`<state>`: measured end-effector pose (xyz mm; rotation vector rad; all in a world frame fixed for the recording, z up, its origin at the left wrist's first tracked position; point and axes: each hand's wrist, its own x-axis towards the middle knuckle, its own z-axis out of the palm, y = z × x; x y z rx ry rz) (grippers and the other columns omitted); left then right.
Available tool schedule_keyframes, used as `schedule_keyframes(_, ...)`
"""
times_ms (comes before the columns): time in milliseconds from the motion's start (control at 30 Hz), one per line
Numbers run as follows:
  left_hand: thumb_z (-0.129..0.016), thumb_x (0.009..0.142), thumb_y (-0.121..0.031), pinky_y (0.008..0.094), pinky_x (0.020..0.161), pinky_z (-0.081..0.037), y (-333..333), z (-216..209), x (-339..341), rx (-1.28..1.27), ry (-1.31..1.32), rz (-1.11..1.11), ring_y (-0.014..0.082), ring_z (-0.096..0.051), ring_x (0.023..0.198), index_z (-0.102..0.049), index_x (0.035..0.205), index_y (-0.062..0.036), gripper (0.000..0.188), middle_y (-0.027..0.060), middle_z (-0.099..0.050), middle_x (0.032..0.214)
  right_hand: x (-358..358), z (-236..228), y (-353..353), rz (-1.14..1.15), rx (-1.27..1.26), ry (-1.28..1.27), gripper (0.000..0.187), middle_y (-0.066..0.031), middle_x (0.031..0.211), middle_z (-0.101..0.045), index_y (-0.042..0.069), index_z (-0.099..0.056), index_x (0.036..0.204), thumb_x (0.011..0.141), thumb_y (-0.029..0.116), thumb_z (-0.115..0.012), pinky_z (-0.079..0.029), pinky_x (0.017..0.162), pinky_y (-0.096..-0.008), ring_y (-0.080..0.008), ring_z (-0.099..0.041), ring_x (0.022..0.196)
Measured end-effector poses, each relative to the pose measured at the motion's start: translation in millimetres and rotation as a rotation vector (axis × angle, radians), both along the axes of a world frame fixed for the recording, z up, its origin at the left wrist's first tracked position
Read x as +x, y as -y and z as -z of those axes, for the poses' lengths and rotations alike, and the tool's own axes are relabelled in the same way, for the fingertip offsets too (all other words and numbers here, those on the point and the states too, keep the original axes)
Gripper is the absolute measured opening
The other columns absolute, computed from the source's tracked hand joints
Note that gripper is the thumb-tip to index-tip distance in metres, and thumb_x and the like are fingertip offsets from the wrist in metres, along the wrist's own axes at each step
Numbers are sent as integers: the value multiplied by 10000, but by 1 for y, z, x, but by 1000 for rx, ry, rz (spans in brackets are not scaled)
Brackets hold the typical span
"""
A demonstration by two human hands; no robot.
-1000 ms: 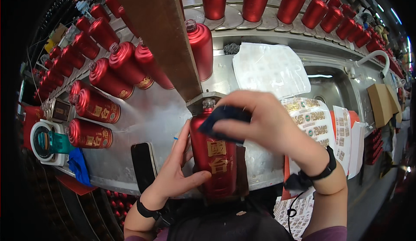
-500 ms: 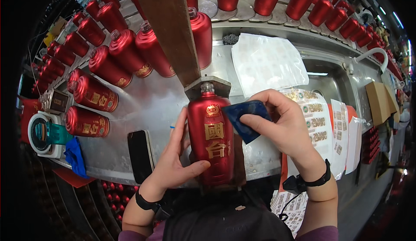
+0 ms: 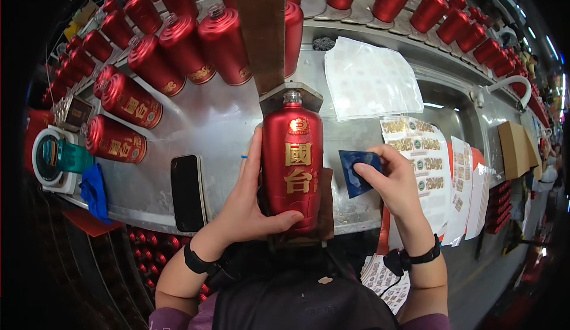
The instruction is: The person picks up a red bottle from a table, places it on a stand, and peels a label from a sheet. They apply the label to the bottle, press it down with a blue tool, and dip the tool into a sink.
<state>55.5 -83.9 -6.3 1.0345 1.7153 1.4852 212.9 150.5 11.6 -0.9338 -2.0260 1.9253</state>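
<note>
A red metallic bottle with gold lettering and a clear glass neck lies before me, its neck pointing away. My left hand holds it, fingers along the left side and thumb across the lower front. Beneath it is a brown support, with a dark metal plate behind the neck. To the bottle's right, my right hand pinches a flat blue squeegee between thumb and fingers, apart from the bottle. Sheets of gold decals lie just beyond that hand.
A brown post rises behind the bottle. Red bottles stand at left and along the back conveyor. A phone lies left; white backing sheets, a sink and a cardboard box are right. Left sits a teal-topped dispenser.
My right hand has drawn the squeegee away from the bottle's upper right side, down and to the right. The left hand still holds the bottle. The whole view has shifted slightly.
</note>
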Motion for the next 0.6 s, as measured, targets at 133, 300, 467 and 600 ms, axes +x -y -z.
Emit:
schedule_keyframes(133, -815, 819, -197, 407, 1188, -294, -6, -11, 3, 65, 171, -60, 291, -315, 1464, 61, 1593, -15, 1183, 214, -229, 1593, 2, -15, 5, 22, -57, -114, 222, -5, 888, -676, -15, -647, 1068, 880, 40, -754, -492, 707, -195, -41, -615, 793)
schedule_keyframes(300, -752, 872, -148, 401, 1128, -375, -25, -17, 4, -4, 264, -195, 257, -427, 1377, 12, 1582, 22, 1057, 220, -357, 1509, 0, -22, 11, 11, -75, -156, 227, -27, 932, -695, -25, -641, 1086, 886, 11, -742, -505, 736, -190, -52, -634, 820)
schedule_keyframes(467, -775, 847, -172, 403, 1100, -404, -26, -12, 7, -16, 210, -224, 265, -453, 1350, 2, 1582, 15, 1086, 228, -362, 1493, 1, -22, 10, 11, -64, -170, 248, -26, 937, -693, -32, -642, 1101, 880, 3, -746, -505, 735, -195, -54, -632, 826)
schedule_keyframes(600, -836, 797, -214, 408, 1118, -387, -25, -12, 7, 0, 279, -193, 289, -425, 1381, 41, 1587, -12, 1198, 231, -313, 1531, -10, -29, 9, -12, 128, -220, 238, -31, 960, -694, 8, -683, 1083, 856, -10, -751, -496, 730, -218, -74, -628, 843)
